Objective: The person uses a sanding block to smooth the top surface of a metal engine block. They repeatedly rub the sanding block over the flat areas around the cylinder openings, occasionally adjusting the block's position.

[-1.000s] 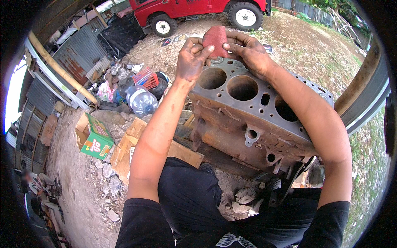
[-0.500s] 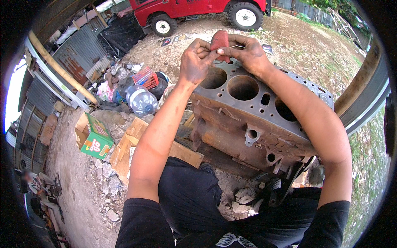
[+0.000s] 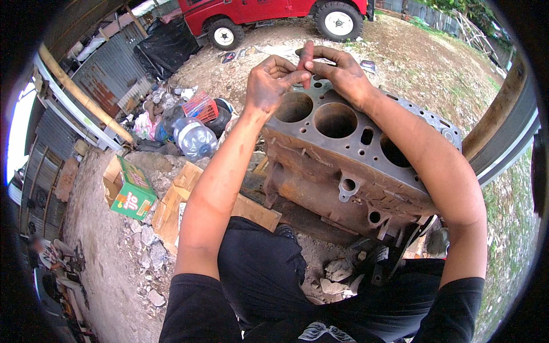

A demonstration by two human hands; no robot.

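Observation:
A folded piece of reddish sandpaper is held edge-on between my two hands, over the far left end of a rusty engine block. My left hand pinches its lower part from the left with thumb and fingers. From the right, my right hand grips it between thumb and fingertips. The block's flat grey top has large round cylinder bores and smaller bolt holes. My right forearm passes above the block and covers part of the top.
A green carton and flattened cardboard lie on the ground at left. Beyond them are a large clear bottle and a red crate. A red vehicle stands behind. Another person is at far left.
The sandpaper has turned from showing its broad face to standing narrow and edge-on between my fingers. Both hands stay in nearly the same place.

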